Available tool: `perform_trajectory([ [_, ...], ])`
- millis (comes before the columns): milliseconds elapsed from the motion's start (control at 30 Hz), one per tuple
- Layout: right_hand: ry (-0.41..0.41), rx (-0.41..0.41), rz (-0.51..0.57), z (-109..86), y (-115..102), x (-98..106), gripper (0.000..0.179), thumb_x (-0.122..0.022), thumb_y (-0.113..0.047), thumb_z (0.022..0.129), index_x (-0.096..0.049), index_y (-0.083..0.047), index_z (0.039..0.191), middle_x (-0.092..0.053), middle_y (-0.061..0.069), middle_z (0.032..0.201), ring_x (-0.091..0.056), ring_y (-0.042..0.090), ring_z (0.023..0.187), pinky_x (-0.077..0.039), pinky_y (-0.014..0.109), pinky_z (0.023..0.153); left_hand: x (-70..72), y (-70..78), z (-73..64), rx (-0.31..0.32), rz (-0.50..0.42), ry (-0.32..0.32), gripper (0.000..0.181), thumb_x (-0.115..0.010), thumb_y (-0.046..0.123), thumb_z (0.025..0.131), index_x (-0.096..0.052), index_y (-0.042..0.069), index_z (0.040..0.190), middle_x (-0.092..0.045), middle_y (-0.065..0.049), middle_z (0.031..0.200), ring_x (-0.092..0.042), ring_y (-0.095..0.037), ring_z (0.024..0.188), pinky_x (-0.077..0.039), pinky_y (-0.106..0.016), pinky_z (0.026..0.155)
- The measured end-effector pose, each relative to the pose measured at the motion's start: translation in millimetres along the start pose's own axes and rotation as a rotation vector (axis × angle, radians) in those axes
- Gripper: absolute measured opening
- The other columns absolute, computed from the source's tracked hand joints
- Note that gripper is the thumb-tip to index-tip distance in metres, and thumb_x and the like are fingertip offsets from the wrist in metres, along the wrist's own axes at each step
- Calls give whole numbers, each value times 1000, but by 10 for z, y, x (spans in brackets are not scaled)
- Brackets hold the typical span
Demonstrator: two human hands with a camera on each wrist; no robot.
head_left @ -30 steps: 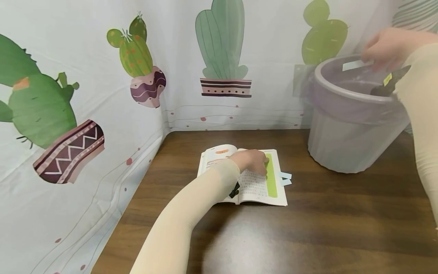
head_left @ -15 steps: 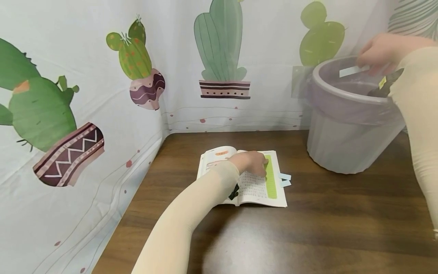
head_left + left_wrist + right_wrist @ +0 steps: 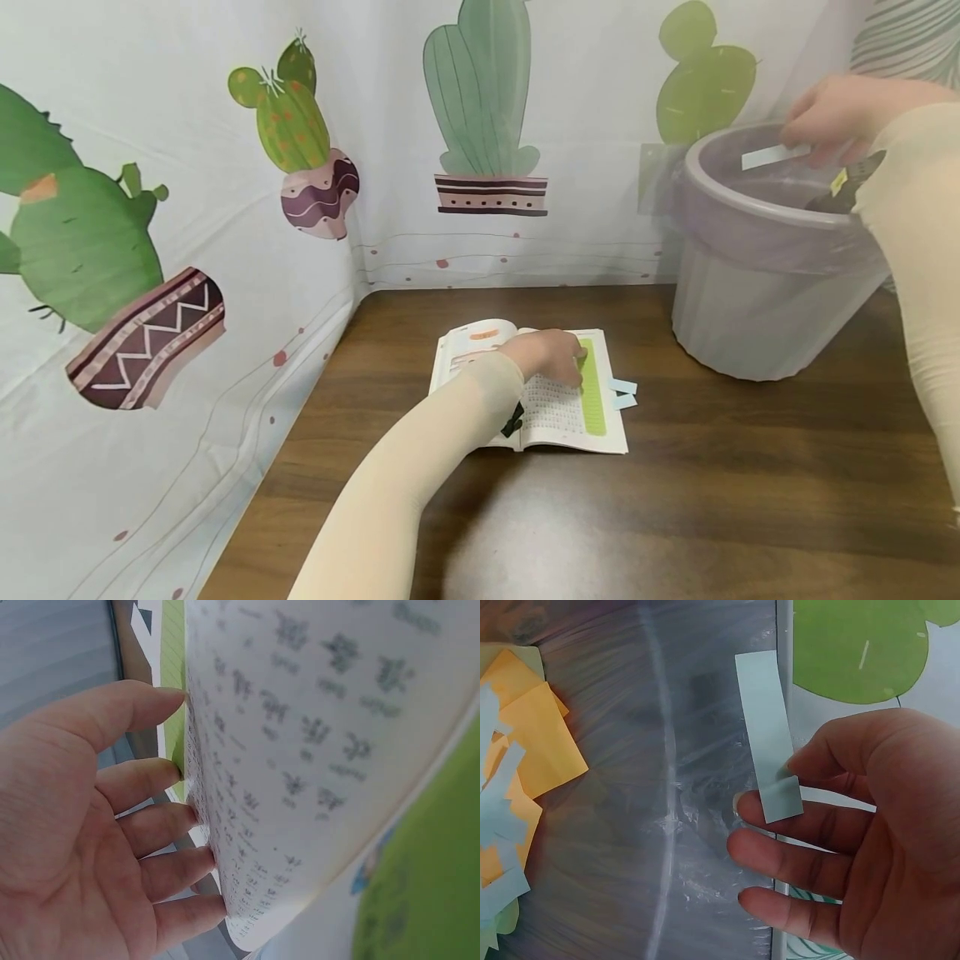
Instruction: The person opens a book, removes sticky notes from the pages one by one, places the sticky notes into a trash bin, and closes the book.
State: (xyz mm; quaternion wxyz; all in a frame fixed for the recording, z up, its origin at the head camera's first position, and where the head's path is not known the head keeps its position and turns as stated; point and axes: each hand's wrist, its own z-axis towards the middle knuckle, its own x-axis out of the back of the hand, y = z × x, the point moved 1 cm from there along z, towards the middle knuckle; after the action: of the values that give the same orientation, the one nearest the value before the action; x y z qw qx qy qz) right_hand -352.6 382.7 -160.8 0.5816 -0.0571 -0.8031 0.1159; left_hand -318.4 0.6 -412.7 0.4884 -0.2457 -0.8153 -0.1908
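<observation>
An open book (image 3: 555,412) with printed pages lies on the table, a green column down the outer side of its right page. My left hand (image 3: 551,354) rests on that page, its fingertips touching the paper in the left wrist view. Two light blue sticky tabs (image 3: 625,393) jut from the book's right edge. Up at the right, my right hand (image 3: 840,117) is over the rim of a grey bin (image 3: 757,317). In the right wrist view it pinches a pale blue strip of paper (image 3: 761,724) by one end, between thumb and index finger.
A clear plastic liner (image 3: 705,847) covers the bin's inside and folds over its rim. Orange sticky notes (image 3: 555,739) and several blue paper strips lie inside. A cactus-printed curtain (image 3: 390,125) hangs behind and left of the brown table (image 3: 697,500).
Compared with a second ago, the right hand sits slightly lower in the head view, still holding the strip over the bin. The left hand stays on the book.
</observation>
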Motion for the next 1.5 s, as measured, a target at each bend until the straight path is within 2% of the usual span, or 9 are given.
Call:
perform_trajectory([
  [400, -24, 39, 1, -53, -18, 55, 54, -46, -25, 103, -48, 18, 135, -62, 40, 126, -69, 45, 104, -59, 58, 82, 5, -6, -1, -2, -28, -21, 67, -62, 41, 95, -42, 32, 158, -38, 6, 167, -34, -17, 155, -32, -38, 126],
  [667, -65, 20, 16, -34, 44, 248, 66, -43, -34, 109, -33, 19, 146, -61, 40, 126, -72, 39, 100, -63, 51, 81, -9, -19, 16, -11, -15, -7, 68, -62, 40, 94, -42, 30, 158, -39, 6, 166, -36, -17, 154, -33, -37, 125],
  [867, 18, 42, -23, -121, -106, 404, 67, -40, -35, 109, -31, 19, 147, -66, 38, 119, -73, 35, 96, -63, 39, 73, -12, -33, 20, -1, -15, -10, 67, -62, 41, 95, -42, 30, 158, -39, 6, 166, -36, -17, 155, -33, -37, 125],
  [967, 46, 54, 31, -195, -229, 440, 67, -43, -35, 109, -30, 17, 149, -73, 28, 109, -75, 26, 89, -62, 32, 70, -7, -33, 13, 4, -20, -19, 67, -61, 40, 95, -41, 30, 158, -38, 6, 167, -37, -16, 154, -33, -37, 125],
  [1067, 113, 81, 95, -271, -369, 409, 62, -48, -34, 107, -34, 10, 150, -75, 0, 97, -70, 7, 79, -58, 24, 66, 2, -30, 4, 14, -27, -27, 67, -62, 39, 95, -41, 31, 158, -38, 7, 167, -38, -15, 153, -34, -36, 124],
  [1167, 190, 136, 135, -327, -533, 337, 54, -53, -31, 106, -42, 2, 146, -66, -24, 89, -63, -5, 75, -55, 20, 65, 5, -29, -8, 18, -30, -22, 67, -63, 38, 95, -41, 31, 158, -39, 7, 166, -40, -14, 152, -35, -36, 123],
  [1333, 381, 243, -10, -561, -952, 108, 40, -60, -36, 103, -61, -14, 136, -68, -27, 91, -59, -7, 78, -48, 15, 65, 11, -30, -8, 0, -30, -20, 68, -64, 38, 95, -42, 29, 158, -40, 6, 166, -38, -16, 153, -33, -36, 125],
  [1433, 548, 360, -17, -739, -1237, -116, 23, -66, -34, 99, -72, -23, 119, -69, -30, 86, -59, -5, 80, -43, 13, 68, 16, -40, 7, -11, -27, -24, 68, -64, 39, 95, -42, 28, 158, -40, 5, 166, -38, -17, 153, -33, -36, 125],
  [1500, 593, 444, 8, -830, -1417, -277, 16, -68, -31, 98, -75, -26, 111, -71, -27, 87, -59, -4, 82, -42, 13, 72, 19, -45, 23, -15, -25, -24, 68, -64, 38, 95, -42, 27, 158, -40, 4, 166, -38, -18, 153, -33, -36, 125],
])
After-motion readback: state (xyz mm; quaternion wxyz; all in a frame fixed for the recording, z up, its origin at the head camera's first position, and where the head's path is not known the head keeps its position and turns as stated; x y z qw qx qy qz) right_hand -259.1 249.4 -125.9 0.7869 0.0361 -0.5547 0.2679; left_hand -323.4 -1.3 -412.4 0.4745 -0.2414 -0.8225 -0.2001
